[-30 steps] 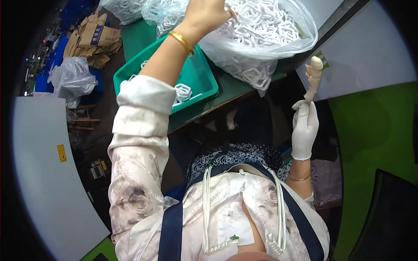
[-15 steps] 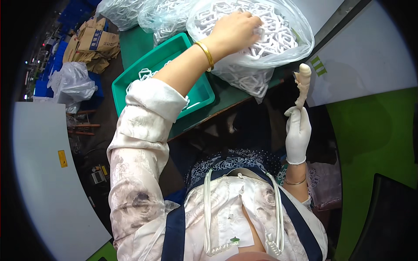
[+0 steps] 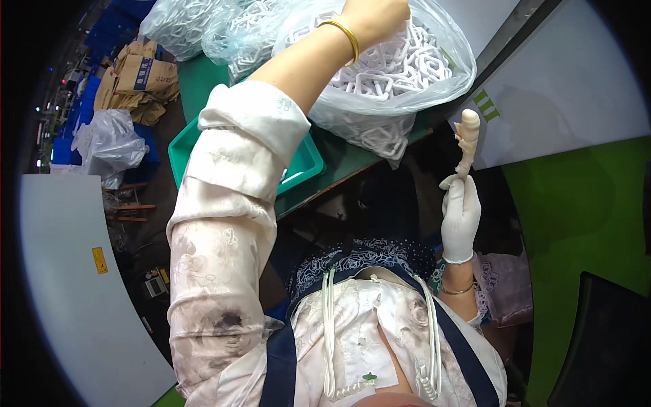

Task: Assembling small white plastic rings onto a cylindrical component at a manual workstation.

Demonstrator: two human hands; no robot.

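My bare left hand (image 3: 377, 20), with a gold bangle at its wrist, reaches over a clear plastic bag (image 3: 434, 98) full of white plastic chain links (image 3: 386, 74). The top edge of the picture cuts off its fingers, so their grip is hidden. Off to the right, away from the table, my right hand (image 3: 461, 224) wears a white knit glove. Its fingers are closed around the lower end of a pale cream, knobbed, finger-shaped piece (image 3: 468, 136) that stands upright, with ragged bits along its side. What exactly this piece is, I cannot make out.
A green plastic tray (image 3: 308, 166) lies under my left forearm on the green table (image 3: 291, 199). More bags of white links (image 3: 180, 30) stand at the back left. White panels (image 3: 61, 271) flank both sides. Brown paper sacks (image 3: 142, 74) are piled beyond the table.
My left hand has moved up and away, from among the links to the bag's far side, partly out of the picture. The right hand keeps its hold; the whole view has shifted slightly.
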